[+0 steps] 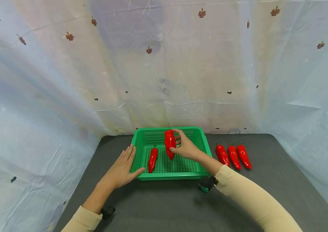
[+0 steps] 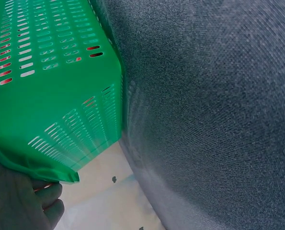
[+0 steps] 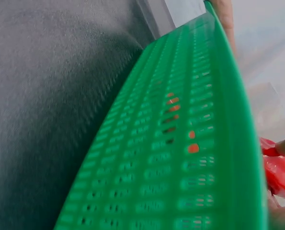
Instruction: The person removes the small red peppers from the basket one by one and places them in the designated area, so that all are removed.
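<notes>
My right hand (image 1: 186,147) pinches a glossy red chili pepper (image 1: 169,143) between thumb and fingers, over the green plastic basket (image 1: 166,176). The pepper hangs upright, thin stem up and tip down; part of it also shows as red chili pepper (image 3: 280,175) past the rim in the right wrist view. Another red chili pepper (image 1: 153,160) lies inside the basket, left of the middle. At the basket's left rim rests my left hand (image 1: 121,170), fingers straight and thumb spread over the front left corner. The left wrist view catches only part of the left hand (image 2: 25,203) beside the rim.
Three red chili peppers (image 1: 234,157) lie in a row on the dark grey table (image 1: 169,206), right of the basket, the leftmost close to my right forearm. A pale plastic sheet (image 1: 164,77) with leaf prints hangs behind the table and along both sides.
</notes>
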Demonstrator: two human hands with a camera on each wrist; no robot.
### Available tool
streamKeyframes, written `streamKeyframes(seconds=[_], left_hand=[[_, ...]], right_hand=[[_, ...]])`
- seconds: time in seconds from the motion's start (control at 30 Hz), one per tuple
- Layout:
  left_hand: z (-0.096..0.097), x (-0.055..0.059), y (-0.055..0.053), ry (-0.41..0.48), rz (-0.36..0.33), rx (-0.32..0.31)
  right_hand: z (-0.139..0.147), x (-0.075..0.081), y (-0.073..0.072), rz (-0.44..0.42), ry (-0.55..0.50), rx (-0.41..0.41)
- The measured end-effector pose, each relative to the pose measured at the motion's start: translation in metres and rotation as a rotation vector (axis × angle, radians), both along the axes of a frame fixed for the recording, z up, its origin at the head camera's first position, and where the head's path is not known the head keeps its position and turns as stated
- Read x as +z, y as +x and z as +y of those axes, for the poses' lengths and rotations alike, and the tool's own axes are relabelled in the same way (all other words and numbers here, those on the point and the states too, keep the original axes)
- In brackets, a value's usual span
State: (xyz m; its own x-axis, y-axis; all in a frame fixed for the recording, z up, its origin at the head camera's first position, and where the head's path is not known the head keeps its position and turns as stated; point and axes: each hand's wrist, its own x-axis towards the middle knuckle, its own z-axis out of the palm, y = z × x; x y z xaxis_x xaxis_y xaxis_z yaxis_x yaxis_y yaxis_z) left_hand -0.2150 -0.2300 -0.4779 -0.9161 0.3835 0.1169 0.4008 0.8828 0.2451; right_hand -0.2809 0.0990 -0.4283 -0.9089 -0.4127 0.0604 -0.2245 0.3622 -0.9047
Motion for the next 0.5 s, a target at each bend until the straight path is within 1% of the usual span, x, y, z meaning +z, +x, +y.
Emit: streamKeyframes(seconds=[0.17,0.43,0.5], left_hand=[[0.000,0.000,0.000,-0.001,0.003,-0.003],[0.000,-0.001,-0.001,-0.005,-0.001,-0.005],[-0.001,-0.001,-0.001,-0.008,0.002,-0.004]], right_hand=[[0.013,0.005,0.002,0.033,-0.011,-0.006],[0.033,0.007,0.004,0.094,-0.038,-0.030],[0.038,0.008,0.005,0.093,-0.055,-0.038]])
